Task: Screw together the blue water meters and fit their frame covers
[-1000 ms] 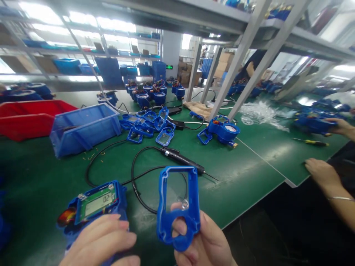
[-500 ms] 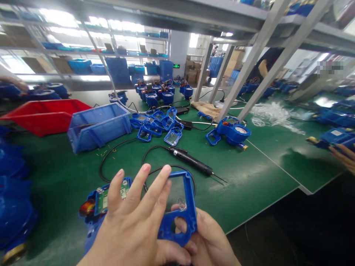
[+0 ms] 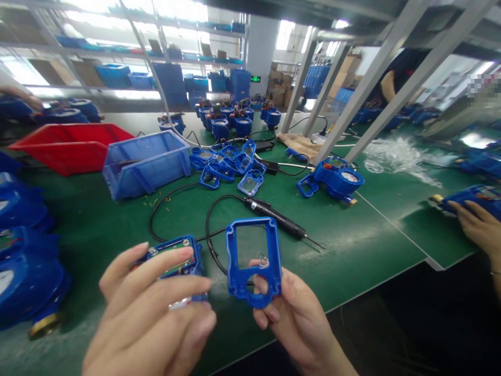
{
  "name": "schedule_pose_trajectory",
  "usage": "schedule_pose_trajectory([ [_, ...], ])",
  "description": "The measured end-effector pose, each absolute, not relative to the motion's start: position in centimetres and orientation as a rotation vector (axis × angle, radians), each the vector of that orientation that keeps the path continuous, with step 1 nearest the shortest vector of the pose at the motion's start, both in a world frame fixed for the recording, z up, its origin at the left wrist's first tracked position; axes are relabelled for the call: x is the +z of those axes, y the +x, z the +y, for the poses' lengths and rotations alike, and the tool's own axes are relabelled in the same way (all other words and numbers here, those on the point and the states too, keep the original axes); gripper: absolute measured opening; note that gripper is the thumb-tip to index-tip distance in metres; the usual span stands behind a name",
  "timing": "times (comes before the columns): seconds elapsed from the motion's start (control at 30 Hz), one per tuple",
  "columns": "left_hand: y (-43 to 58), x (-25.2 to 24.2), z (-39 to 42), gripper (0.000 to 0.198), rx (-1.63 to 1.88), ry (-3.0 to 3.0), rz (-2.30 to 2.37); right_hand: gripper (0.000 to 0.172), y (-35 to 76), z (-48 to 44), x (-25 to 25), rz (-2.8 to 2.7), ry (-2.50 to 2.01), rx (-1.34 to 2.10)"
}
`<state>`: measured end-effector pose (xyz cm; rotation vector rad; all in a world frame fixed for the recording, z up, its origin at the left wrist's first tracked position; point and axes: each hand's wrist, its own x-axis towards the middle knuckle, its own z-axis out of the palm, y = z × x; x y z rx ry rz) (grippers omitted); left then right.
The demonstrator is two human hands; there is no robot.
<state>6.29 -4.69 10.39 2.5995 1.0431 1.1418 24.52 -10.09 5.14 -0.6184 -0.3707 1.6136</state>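
My right hand (image 3: 299, 324) is closed on the lower end of a blue plastic cover frame (image 3: 253, 257) with a clear window, and holds it upright in front of me. My left hand (image 3: 151, 313) is beside it on the left, in front of a blue meter body (image 3: 178, 256) with a green display. Its fingers reach to the right. The thumb and forefinger are close together around a small pale thing that I cannot make out. The two hands are apart.
An electric screwdriver (image 3: 276, 215) with a black cable lies on the green bench (image 3: 364, 245). Beyond it are a pile of blue covers (image 3: 230, 166), a blue bin (image 3: 146, 163), a red bin (image 3: 66, 146) and a blue meter (image 3: 337, 180). More meters (image 3: 23, 261) sit at left. A co-worker's hand (image 3: 478, 225) is at right.
My left hand, spread over the cover's window half a second ago, has drawn back to the left and lower. The cover stays in my right hand. The view has shifted up and left.
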Motion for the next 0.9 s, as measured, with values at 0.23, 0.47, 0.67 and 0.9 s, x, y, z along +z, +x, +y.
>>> schedule_pose_trajectory([
  [0.23,7.9,10.3,-3.2,0.056,1.017,3.019,1.148,0.035,23.5,-10.1,5.5,-0.379,-0.656,1.646],
  [0.47,8.7,8.6,-5.1,0.071,0.904,2.911,1.143,0.032,23.0,-9.5,6.0,-0.338,-0.742,1.550],
  [0.67,7.2,8.8,-4.9,0.055,1.105,2.842,1.011,0.034,22.8,-9.2,6.0,-0.393,-0.726,1.550],
  [0.9,7.8,10.5,-3.5,0.075,0.913,2.894,1.284,0.038,22.1,-9.2,6.1,-0.442,-0.748,1.636],
])
